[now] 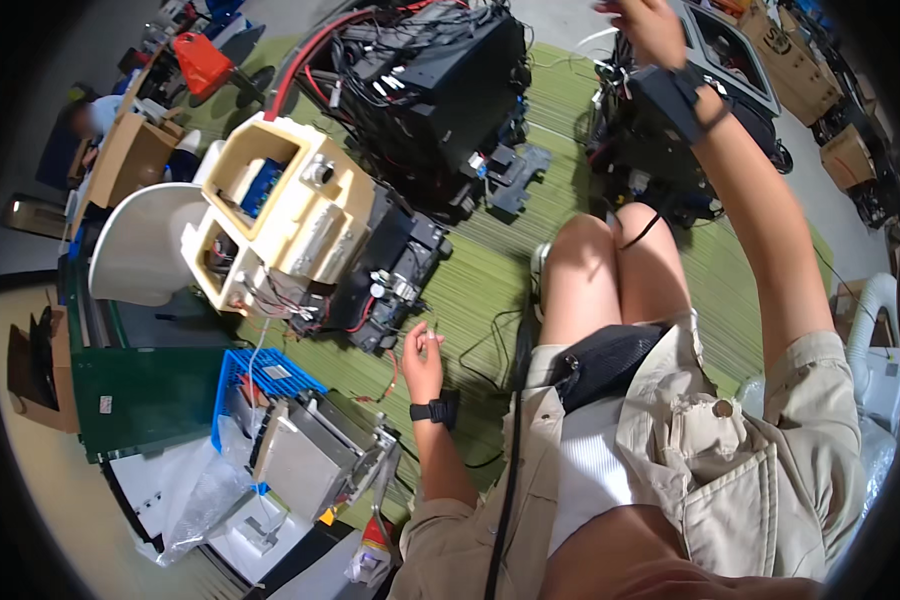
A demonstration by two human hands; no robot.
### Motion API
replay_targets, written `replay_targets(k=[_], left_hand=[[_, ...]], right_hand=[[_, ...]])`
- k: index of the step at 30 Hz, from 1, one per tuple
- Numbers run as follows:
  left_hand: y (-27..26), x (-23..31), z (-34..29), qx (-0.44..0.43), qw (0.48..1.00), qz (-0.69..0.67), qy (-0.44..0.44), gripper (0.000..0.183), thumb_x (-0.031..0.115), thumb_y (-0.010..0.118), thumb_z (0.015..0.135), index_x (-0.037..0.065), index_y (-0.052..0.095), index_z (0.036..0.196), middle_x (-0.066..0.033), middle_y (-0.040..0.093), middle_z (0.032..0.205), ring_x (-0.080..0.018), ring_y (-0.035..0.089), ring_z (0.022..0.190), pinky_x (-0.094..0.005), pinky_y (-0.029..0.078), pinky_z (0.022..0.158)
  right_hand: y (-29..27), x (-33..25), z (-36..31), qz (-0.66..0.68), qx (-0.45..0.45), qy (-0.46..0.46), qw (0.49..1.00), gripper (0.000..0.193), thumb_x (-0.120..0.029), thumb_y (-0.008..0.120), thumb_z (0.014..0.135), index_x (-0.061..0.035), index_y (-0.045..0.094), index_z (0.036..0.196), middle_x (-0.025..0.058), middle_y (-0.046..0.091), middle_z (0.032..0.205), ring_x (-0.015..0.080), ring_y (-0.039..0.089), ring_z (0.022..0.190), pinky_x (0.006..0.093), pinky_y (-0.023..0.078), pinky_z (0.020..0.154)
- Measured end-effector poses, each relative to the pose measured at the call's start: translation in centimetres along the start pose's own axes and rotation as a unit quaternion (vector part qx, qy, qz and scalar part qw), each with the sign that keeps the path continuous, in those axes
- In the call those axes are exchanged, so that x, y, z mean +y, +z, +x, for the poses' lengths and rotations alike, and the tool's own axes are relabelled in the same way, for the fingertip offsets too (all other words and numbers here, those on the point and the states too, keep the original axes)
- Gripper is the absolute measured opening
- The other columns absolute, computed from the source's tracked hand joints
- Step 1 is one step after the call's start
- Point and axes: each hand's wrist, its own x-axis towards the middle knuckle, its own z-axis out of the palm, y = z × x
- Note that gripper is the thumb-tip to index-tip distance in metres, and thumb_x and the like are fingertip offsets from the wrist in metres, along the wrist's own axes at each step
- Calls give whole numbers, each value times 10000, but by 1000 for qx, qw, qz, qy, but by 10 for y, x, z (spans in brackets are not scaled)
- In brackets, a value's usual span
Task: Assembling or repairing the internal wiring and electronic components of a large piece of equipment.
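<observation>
My left hand point(423, 352) is beside the cream-coloured machine housing point(300, 215), close to the dark metal assembly point(395, 285) at its lower end. Its fingers are bent together at the tips, and whatever small thing they may hold cannot be made out. A red wire point(393, 375) hangs near that hand. My right hand point(658, 35) is raised at the top edge, above a dark machine point(650, 150) with loose wires. Its visible fingers are spread out to the left and appear to hold nothing; the frame's edge cuts off part of them.
A large black machine point(430, 110) topped with tangled cables stands ahead on the green carpet point(480, 330). At left are a blue basket point(280, 370), a grey metal unit point(305, 455) and plastic wrap point(205, 485). Another person point(95, 120) is far left. Cardboard boxes point(790, 55) line the right.
</observation>
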Motion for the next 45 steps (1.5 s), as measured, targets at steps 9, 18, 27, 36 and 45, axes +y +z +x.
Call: replay_targets(k=[9,18,27,36,45], left_hand=[[53,13,-6,-54,997,22,-43,226,127,488,860,-14,496,1037,-81,603,812,-111,574,764,-240,445,706],[135,69,16,-133,984,106,45,207,120,489,863,-21,512,1012,-70,589,801,-120,575,753,-244,452,702],[190,116,18,-187,950,196,157,177,140,510,840,-10,575,908,-136,602,833,-207,604,741,-296,454,641],[222,132,-2,-200,919,285,183,191,167,505,836,1,579,894,-152,598,846,-293,573,777,-339,446,682],[252,133,-14,-206,864,366,277,205,119,538,778,-9,545,938,-166,568,935,-319,531,892,-381,414,788]], right_hand=[[-210,11,-96,1,211,89,973,316,-191,514,854,-55,505,1139,72,601,903,137,568,810,223,438,721],[-303,61,-204,-17,268,175,947,265,-154,499,853,-57,542,1096,23,588,799,83,546,726,193,396,625],[-347,97,-250,45,332,180,925,231,-141,549,821,-45,555,1031,1,555,710,72,515,630,195,384,555],[-313,116,-287,112,230,290,922,218,-136,574,809,-19,558,992,-8,546,684,61,498,576,189,416,559],[-375,179,-306,-25,286,241,927,209,-117,548,815,-12,573,994,10,570,730,74,519,664,209,420,626]])
